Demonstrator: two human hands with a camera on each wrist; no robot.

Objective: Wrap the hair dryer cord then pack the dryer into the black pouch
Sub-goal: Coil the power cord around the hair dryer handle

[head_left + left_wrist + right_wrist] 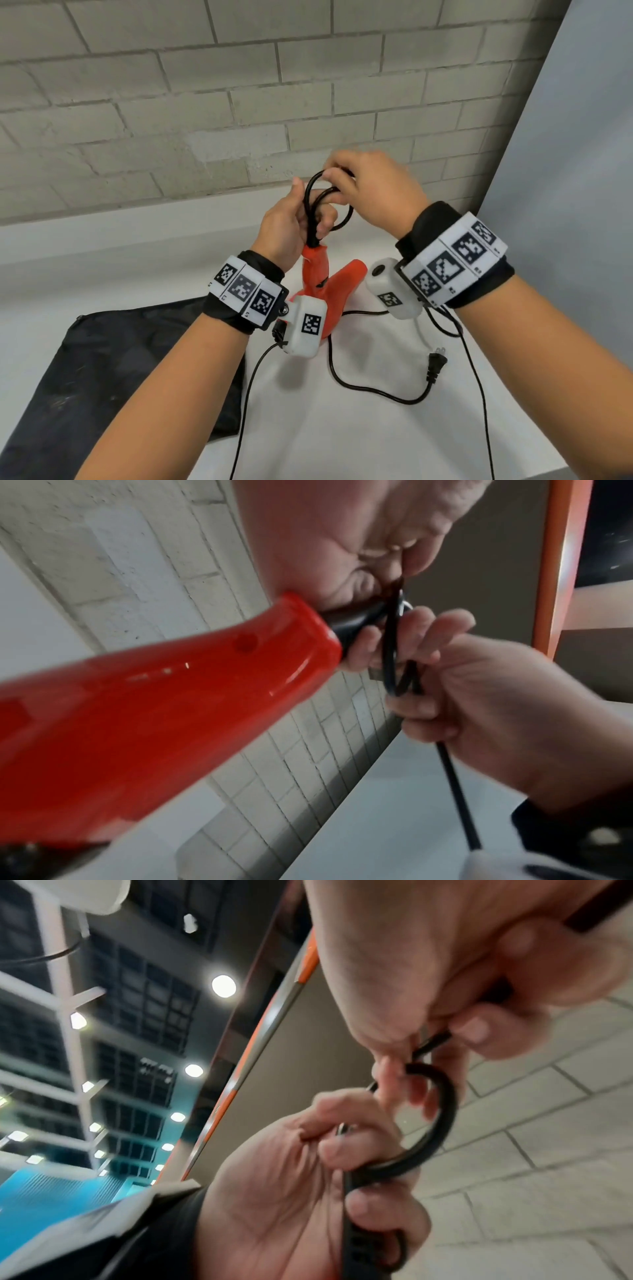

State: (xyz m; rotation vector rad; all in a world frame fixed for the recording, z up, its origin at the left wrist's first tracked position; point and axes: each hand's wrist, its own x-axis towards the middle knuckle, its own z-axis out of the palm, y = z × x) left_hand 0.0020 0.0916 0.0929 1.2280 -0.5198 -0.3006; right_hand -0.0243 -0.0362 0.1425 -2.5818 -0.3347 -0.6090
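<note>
— Fingers (pixel 322 219) of left hand (pixel 284 229): curled round black rubber cord loops (pixel 313 202) just above the handle end of the glossy red plastic hair dryer (pixel 329 284).
— And the right hand (pixel 370 192)?
— Pinching the top of the same black loops between thumb and fingertips, right above the left hand. Seen clearly from the right wrist: one round loop hooked under the right fingers (pixel 476 1031), running down into the left fist (pixel 308 1191).
— Dryer position?
— Held upright by the handle end, body and nozzle pointing down toward the white bench (pixel 376 428). Whether touching the bench or just clear of it: cannot tell.
— Rest of the cord?
— Unwound tail trailing in a curve across the bench, ending in a black two-prong plug (pixel 435 365) lying flat, near the right wrist.
— Pouch?
— Flat black fabric pouch (pixel 120 370) lying on the bench to the left, beneath the left forearm, apart from the dryer.
— Behind?
— Pale grey brick wall (pixel 205 102).
</note>
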